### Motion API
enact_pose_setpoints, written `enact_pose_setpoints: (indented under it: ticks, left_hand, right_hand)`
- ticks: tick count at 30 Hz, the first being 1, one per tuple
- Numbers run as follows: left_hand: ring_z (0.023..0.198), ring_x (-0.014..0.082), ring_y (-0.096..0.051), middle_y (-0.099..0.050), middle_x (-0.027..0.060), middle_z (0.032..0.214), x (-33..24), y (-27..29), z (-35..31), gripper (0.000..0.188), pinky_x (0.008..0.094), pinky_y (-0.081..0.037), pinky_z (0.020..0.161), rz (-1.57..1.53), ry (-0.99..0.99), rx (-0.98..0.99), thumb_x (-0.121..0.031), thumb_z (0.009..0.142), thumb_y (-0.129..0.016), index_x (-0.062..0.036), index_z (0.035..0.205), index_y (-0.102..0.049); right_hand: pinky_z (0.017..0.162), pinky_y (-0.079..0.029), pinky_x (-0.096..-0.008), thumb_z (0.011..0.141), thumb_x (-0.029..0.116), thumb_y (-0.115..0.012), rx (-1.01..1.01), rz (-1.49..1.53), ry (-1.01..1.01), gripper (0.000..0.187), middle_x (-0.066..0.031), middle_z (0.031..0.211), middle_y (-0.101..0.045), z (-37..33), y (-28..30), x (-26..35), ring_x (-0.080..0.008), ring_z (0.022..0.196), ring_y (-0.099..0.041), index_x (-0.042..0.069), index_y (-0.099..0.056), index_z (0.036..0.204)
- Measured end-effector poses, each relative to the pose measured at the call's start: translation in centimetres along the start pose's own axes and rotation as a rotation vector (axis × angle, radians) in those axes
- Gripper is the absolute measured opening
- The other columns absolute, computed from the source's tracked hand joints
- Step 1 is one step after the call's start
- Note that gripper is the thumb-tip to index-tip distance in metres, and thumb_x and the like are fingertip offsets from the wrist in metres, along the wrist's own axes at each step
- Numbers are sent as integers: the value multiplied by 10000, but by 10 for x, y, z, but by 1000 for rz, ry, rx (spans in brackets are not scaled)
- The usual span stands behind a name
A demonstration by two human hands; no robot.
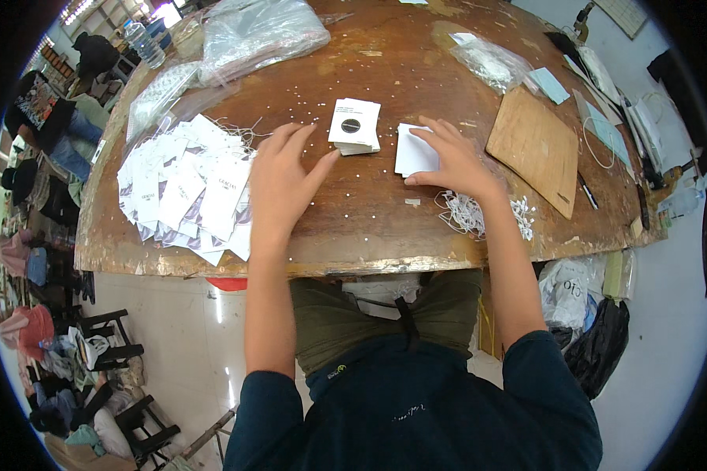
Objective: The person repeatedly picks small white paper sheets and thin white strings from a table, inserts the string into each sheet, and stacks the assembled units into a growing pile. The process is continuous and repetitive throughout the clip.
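A small stack of white cards (357,118) with a dark round mark on top lies on the wooden table in front of me. To its left my left hand (284,169) hovers with thumb and fingers spread, nothing between them. My right hand (459,161) is at a second stack of plain white cards (413,153), its fingers and thumb curved apart around the right side; whether it touches them I cannot tell. Left of my left hand spreads a heap of white tags (184,188) with strings. White strings (462,216) lie bunched beneath my right wrist.
A wooden board (534,149) and a pen (587,191) lie on the right of the table (353,243). Clear plastic bags (259,39) and a water bottle (144,43) stand at the far left. Small white bits dot the surface. Several people sit or stand beyond the left edge.
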State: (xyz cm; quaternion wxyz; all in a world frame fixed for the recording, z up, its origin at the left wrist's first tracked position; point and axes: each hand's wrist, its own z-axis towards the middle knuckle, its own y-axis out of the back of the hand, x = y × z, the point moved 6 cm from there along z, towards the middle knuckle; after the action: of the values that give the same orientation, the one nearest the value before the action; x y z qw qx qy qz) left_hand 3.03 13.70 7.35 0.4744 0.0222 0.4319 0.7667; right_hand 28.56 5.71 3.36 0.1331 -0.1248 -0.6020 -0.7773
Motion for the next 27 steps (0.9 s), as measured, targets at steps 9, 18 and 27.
enact_pose_setpoints:
  ticks: [9, 18, 27]
  left_hand:
    - [1021, 328, -624, -578, 145, 1107, -15, -80, 44, 600, 444, -554, 787, 210, 373, 284, -506, 743, -753, 6, 1046, -671]
    - [976, 339, -632, -620, 147, 1050, -14, -76, 47, 562, 446, -540, 788, 218, 356, 162, -423, 740, -775, 9, 1082, -667]
    - [927, 309, -646, -663, 147, 1000, -23, -53, 37, 554, 395, -526, 817, 70, 190, -154, -331, 740, -806, 12, 1149, -656]
  right_hand:
    - [1110, -290, -555, 678, 547, -787, 78, 40, -37, 791, -130, 1494, -419, 2, -14, -20, -325, 1402, -342, 104, -605, 1307]
    - [1092, -344, -480, 712, 518, -769, -25, 93, 38, 704, -155, 1452, -465, 0, -4, -9, -344, 1347, -407, 55, -647, 1228]
    - [1088, -345, -469, 749, 485, -750, -75, 51, 65, 630, -151, 1432, -482, -6, -2, -10, -346, 1345, -406, 65, -654, 1209]
